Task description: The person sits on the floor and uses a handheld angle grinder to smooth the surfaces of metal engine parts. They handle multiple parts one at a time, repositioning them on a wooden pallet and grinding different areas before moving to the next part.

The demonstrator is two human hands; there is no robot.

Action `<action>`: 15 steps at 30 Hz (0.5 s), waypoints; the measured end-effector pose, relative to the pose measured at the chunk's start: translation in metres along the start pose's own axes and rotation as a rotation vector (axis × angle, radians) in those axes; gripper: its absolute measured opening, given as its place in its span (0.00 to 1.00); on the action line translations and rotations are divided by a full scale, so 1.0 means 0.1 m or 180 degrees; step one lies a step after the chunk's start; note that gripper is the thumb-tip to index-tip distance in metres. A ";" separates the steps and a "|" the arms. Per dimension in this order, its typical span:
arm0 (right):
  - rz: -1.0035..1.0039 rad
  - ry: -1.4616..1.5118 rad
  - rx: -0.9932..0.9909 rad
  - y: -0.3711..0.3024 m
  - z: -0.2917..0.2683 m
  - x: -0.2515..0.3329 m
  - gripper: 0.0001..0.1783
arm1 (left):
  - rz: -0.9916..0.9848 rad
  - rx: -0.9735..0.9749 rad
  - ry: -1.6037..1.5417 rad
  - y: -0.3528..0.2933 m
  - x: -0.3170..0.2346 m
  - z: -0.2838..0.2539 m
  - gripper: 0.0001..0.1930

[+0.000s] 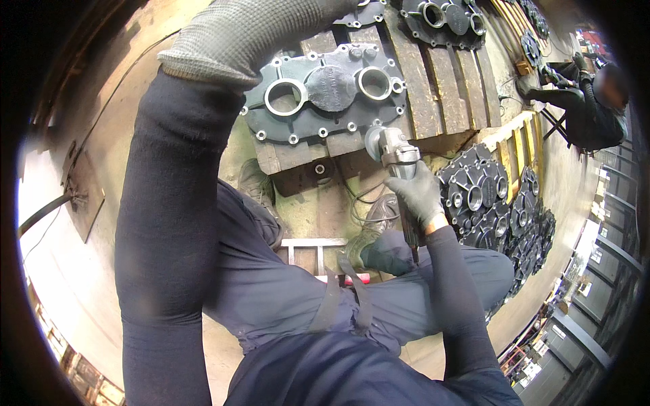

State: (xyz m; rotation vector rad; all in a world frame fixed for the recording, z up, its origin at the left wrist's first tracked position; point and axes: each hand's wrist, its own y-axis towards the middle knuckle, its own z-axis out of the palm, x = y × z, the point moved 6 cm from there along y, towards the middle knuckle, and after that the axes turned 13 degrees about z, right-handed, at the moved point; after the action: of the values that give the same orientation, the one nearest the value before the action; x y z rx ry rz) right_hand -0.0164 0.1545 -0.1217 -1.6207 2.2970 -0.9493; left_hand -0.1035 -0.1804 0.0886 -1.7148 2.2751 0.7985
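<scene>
My right hand (421, 192), in a grey glove, is wrapped round the body of an angle grinder (399, 154). Its disc (374, 143) sits near the front edge of a dark cast metal housing cover (330, 89); whether they touch I cannot tell. The cover lies flat on a wooden pallet, with two round bored openings, a raised round centre and several bolt holes along its rim. My left hand (271, 27), also gloved in grey, reaches over the cover's far left side. Its fingers run out of the picture at the top.
More castings (450, 20) lie on the slatted wooden pallet (433, 84). Stacked castings (477, 193) stand to my right. A cable (362, 197) runs across the floor near my shoes. Another person (589, 101) sits at the far right.
</scene>
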 end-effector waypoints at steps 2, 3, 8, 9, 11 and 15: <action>0.0033 0.0190 -0.0012 0.05 -0.01 -0.08 0.38 | -0.0040 0.0084 -0.0016 0.03 -0.06 -0.01 0.20; 0.0038 0.0288 -0.0012 0.07 -0.01 -0.11 0.38 | -0.0178 0.0170 -0.0063 0.08 -0.03 0.01 0.20; -0.0015 0.0349 0.0168 0.19 0.02 -0.06 0.38 | -0.0323 0.0312 -0.0136 0.13 -0.03 0.05 0.20; -0.0013 0.0410 0.0225 0.19 0.01 -0.03 0.39 | -0.0194 0.0259 -0.0086 0.10 -0.06 0.04 0.20; 0.0004 0.0355 0.0204 0.19 -0.01 0.04 0.39 | -0.0043 0.0184 0.0034 0.09 -0.03 0.07 0.20; -0.0054 0.0046 0.0007 0.17 -0.02 0.03 0.39 | -0.0183 0.0287 0.0091 0.16 0.07 0.15 0.20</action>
State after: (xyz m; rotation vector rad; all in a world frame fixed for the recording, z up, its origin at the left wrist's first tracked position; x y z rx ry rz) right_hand -0.0316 0.1563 -0.1290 -1.6404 2.2943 -0.9699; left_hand -0.1235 -0.1749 0.0776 -1.7535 2.2327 0.6541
